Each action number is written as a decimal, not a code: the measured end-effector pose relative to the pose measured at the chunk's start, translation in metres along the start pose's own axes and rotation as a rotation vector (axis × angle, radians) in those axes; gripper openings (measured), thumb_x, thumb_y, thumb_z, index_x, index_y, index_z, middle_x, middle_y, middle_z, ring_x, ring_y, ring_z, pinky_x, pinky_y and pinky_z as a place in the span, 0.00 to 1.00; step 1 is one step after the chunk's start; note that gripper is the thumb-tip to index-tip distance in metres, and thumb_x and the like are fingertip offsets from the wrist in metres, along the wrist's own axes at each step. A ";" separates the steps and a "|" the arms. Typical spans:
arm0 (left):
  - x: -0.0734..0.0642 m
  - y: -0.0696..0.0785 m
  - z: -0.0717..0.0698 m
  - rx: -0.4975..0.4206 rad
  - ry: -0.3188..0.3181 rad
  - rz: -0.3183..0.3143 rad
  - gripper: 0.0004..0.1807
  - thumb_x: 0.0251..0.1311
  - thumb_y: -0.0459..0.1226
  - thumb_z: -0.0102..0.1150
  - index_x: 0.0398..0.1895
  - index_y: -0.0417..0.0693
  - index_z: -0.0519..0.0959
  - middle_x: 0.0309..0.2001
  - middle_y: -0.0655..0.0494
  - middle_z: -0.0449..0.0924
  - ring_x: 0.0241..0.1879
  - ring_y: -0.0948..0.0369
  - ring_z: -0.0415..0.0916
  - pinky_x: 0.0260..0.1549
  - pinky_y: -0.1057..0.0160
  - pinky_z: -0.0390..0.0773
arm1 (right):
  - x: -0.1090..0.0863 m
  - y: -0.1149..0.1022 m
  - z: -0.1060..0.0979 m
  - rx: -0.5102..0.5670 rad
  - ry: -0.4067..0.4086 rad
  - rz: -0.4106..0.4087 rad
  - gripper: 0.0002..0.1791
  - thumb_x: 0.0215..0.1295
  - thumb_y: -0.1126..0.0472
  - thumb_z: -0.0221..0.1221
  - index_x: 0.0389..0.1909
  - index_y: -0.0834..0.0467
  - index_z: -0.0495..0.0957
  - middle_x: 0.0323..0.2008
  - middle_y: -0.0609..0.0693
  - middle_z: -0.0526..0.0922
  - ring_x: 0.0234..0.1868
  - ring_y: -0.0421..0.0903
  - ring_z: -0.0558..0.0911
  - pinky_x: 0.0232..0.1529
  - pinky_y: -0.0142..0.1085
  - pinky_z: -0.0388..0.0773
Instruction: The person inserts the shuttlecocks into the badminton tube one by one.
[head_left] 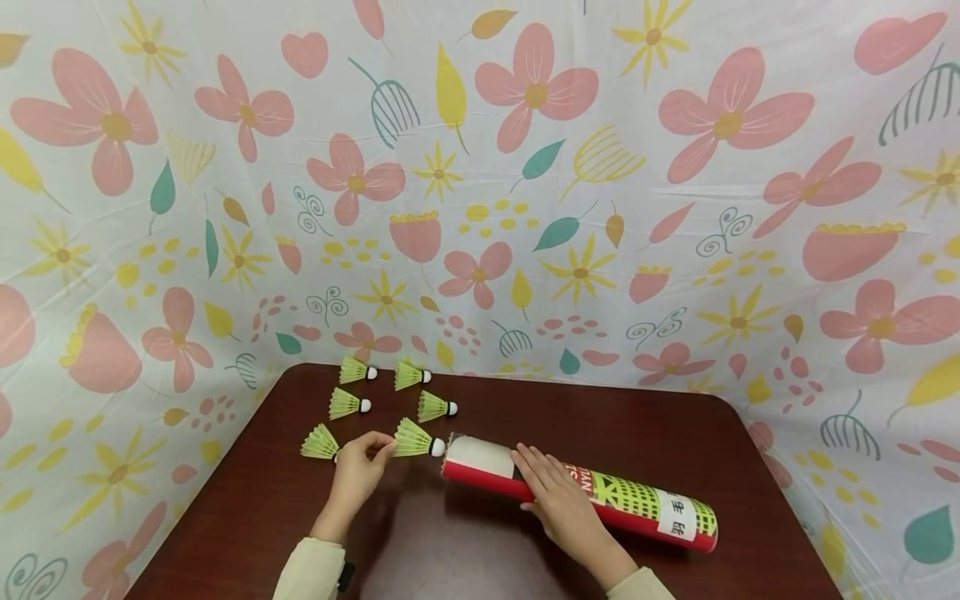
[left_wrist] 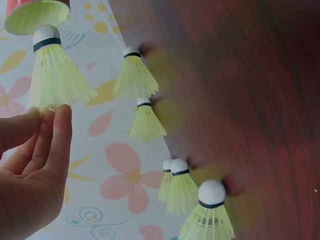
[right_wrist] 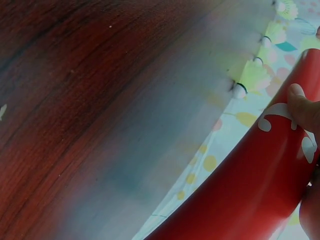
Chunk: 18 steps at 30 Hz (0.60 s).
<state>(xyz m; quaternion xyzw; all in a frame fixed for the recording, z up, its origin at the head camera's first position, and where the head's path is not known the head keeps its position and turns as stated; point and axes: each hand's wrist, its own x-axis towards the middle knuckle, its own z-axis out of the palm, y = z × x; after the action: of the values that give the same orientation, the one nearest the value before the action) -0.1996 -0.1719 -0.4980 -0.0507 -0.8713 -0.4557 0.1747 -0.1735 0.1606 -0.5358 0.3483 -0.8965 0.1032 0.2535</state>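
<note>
My left hand point(head_left: 362, 468) pinches a yellow shuttlecock point(head_left: 414, 439) by the rim of its skirt, between thumb and fingertips. Its white cork points right, at the mouth of a long shuttlecock tube point(head_left: 645, 507). In the left wrist view the cork overlaps the lower edge of the tube's round green opening point(left_wrist: 37, 21). My right hand point(head_left: 558, 500) holds the tube near its open end, fingers across the top and thumb along the near side. A red stretch of the tube point(right_wrist: 235, 170) fills the lower right of the right wrist view.
Several more yellow shuttlecocks lie on the dark wooden table point(head_left: 450, 550), corks to the right: one point(head_left: 320, 442) beside my left hand, others such as this shuttlecock point(head_left: 433, 407) farther back. A flower-printed cloth point(head_left: 480, 208) hangs behind the table and along its sides.
</note>
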 end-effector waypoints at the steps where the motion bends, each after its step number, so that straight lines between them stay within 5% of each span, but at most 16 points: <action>1: 0.000 0.002 0.001 -0.010 -0.006 0.003 0.04 0.60 0.32 0.63 0.30 0.39 0.82 0.27 0.52 0.82 0.26 0.60 0.78 0.23 0.66 0.75 | 0.000 0.000 0.000 -0.001 0.000 0.001 0.47 0.51 0.57 0.71 0.71 0.60 0.60 0.68 0.56 0.66 0.67 0.52 0.67 0.68 0.42 0.57; 18: -0.002 0.010 0.020 -0.097 -0.047 0.069 0.03 0.56 0.33 0.67 0.28 0.42 0.84 0.26 0.55 0.83 0.26 0.63 0.77 0.25 0.68 0.76 | 0.002 0.000 -0.002 0.004 0.022 -0.005 0.47 0.50 0.58 0.72 0.71 0.61 0.60 0.67 0.58 0.67 0.66 0.54 0.69 0.64 0.46 0.64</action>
<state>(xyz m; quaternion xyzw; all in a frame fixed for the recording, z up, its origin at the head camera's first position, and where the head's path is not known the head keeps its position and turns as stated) -0.2006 -0.1498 -0.5017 -0.0997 -0.8499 -0.4897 0.1671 -0.1745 0.1602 -0.5329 0.3498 -0.8926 0.1081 0.2629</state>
